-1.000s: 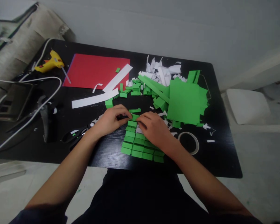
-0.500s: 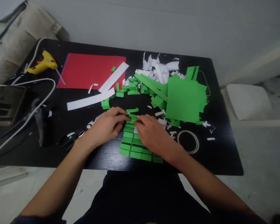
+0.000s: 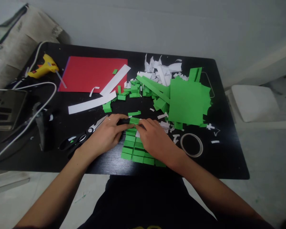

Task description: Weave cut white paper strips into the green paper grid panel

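Both hands meet over a patch of overlapping green paper pieces near the front edge of the black table. My left hand has its fingers curled and pinches a small green paper piece at the top of the patch. My right hand lies across the patch, fingertips pressed on the same piece. Another loose green strip lies just beyond the fingers.
Scissors lie left of my left hand. A tape ring sits to the right. Behind are green sheets, white scraps, white strips, a red sheet, a yellow glue gun and cables.
My left hand slid slightly back toward me, uncovering more of the scissors' blades. Both hands stay together on the green piece at the top of the patch.
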`<control>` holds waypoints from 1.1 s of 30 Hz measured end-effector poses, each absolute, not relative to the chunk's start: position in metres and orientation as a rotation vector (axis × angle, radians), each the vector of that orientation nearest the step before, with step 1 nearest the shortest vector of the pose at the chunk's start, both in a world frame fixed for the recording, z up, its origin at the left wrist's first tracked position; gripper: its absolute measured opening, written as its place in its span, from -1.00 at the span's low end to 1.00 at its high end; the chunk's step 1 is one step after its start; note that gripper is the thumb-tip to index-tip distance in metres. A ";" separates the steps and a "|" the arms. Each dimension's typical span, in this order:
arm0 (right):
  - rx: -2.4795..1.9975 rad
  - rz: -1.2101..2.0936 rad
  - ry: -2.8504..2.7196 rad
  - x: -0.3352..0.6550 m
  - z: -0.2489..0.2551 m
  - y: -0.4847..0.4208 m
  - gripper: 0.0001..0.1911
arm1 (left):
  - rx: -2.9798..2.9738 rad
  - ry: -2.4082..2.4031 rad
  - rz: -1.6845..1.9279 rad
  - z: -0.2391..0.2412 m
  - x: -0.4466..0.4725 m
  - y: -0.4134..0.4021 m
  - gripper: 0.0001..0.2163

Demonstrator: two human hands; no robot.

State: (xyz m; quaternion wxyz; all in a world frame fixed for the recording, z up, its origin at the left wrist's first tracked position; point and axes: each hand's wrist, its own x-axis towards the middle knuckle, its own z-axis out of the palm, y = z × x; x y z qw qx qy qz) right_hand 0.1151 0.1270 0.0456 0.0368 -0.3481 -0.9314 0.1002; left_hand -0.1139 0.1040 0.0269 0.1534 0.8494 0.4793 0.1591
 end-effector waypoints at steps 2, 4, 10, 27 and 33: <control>-1.074 0.306 -2.849 0.116 0.045 0.127 -0.71 | 2.448 1.391 0.453 0.026 -0.114 0.104 -0.49; -1.076 0.304 -2.835 0.116 0.043 0.127 -0.71 | 2.465 1.413 0.452 0.024 -0.113 0.103 -0.46; -1.083 0.331 -2.806 0.116 0.040 0.126 -0.70 | 2.433 1.382 0.487 0.023 -0.114 0.103 -0.45; -1.089 0.354 -2.776 0.116 0.039 0.126 -0.71 | 2.470 1.458 0.508 0.024 -0.117 0.104 -0.57; -1.089 0.345 -2.771 0.117 0.040 0.125 -0.70 | 2.500 1.481 0.452 0.024 -0.112 0.104 -0.47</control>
